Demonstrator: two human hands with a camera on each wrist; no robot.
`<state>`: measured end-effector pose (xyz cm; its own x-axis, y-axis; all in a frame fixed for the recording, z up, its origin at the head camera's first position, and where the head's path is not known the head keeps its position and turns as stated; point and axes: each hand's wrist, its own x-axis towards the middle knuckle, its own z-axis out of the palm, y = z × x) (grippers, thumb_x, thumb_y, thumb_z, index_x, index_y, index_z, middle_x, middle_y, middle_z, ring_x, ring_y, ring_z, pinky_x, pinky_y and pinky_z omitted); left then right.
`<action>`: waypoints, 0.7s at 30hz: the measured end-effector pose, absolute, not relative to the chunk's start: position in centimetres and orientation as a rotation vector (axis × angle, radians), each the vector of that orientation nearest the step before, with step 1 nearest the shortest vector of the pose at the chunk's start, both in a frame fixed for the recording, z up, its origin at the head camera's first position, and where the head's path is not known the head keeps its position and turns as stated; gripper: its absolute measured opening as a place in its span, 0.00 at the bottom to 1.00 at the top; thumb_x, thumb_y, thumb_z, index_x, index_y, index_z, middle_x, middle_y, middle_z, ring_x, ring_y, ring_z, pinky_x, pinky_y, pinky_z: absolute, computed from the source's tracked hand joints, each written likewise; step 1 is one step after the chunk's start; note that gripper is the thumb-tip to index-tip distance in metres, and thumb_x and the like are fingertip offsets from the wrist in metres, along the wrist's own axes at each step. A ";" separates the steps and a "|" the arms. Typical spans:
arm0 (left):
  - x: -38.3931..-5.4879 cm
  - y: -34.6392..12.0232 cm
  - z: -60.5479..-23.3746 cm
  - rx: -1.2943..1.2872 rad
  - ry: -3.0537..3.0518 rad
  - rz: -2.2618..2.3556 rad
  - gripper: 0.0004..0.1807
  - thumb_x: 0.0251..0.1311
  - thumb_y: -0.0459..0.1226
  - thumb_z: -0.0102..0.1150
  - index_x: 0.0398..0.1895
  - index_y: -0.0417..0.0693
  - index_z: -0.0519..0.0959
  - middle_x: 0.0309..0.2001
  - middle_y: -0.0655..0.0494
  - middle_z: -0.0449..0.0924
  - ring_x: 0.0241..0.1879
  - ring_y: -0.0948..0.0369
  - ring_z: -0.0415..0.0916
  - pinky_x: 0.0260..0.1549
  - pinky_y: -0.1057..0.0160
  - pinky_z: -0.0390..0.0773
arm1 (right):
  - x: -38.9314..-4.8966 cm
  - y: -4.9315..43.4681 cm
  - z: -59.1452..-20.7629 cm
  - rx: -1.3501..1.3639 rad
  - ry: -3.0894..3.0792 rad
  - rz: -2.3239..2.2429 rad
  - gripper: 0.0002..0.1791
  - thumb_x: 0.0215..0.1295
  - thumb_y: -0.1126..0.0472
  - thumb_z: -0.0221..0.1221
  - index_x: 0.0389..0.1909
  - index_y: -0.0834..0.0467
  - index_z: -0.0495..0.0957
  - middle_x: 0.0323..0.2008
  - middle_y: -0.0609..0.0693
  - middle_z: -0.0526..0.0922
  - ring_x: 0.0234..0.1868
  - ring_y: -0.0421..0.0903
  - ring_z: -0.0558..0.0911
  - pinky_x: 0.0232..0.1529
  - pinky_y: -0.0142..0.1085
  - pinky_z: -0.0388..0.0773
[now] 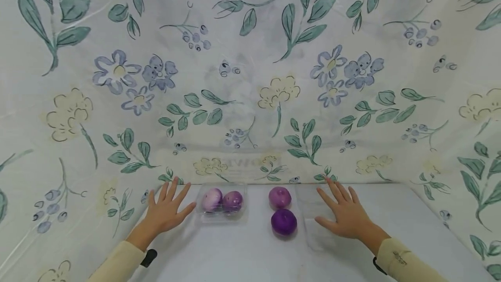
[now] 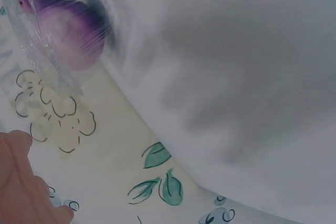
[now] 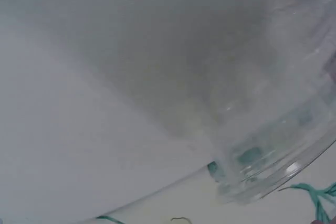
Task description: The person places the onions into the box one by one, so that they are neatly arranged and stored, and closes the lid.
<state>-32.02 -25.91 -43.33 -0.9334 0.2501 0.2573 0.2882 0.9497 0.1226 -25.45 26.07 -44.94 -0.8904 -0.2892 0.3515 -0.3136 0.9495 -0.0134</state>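
Note:
My left hand [image 1: 166,215] hovers with fingers spread, left of a clear plastic box [image 1: 243,216] holding two purple onions [image 1: 212,199]. In the left wrist view, that hand's fingers [image 2: 23,187] show at the lower left, apart from the boxed onions [image 2: 72,35]. My right hand [image 1: 346,215] is also spread and holds nothing. It is over or beside a second clear plastic container [image 1: 313,240], whose curved edge [image 3: 283,174] shows in the right wrist view. Between the two containers are a pinkish-purple onion [image 1: 279,197] and a darker purple onion [image 1: 283,222] in front of it.
Everything stands on a white table [image 1: 235,256], near its back edge. A floral-patterned sheet [image 1: 250,64] hangs behind and around the sides. Both hands cast soft shadows on the tabletop.

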 end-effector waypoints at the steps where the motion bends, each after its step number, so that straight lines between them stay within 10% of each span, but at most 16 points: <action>1: -32.0 -25.9 -43.4 -0.401 -2.861 -0.235 0.42 0.66 0.64 0.45 0.76 0.50 0.58 0.78 0.34 0.42 0.75 0.33 0.36 0.65 0.24 0.29 | -25.4 26.3 -45.0 0.429 -2.758 0.096 0.46 0.62 0.29 0.53 0.76 0.49 0.59 0.79 0.59 0.47 0.77 0.63 0.51 0.71 0.68 0.47; 21: -31.4 -22.9 -43.5 -0.423 -2.865 -0.306 0.42 0.67 0.64 0.44 0.77 0.52 0.56 0.79 0.38 0.40 0.76 0.34 0.35 0.66 0.24 0.27 | -23.9 29.8 -47.1 0.303 -2.785 0.150 0.45 0.63 0.30 0.53 0.76 0.50 0.59 0.79 0.60 0.47 0.74 0.68 0.54 0.67 0.72 0.45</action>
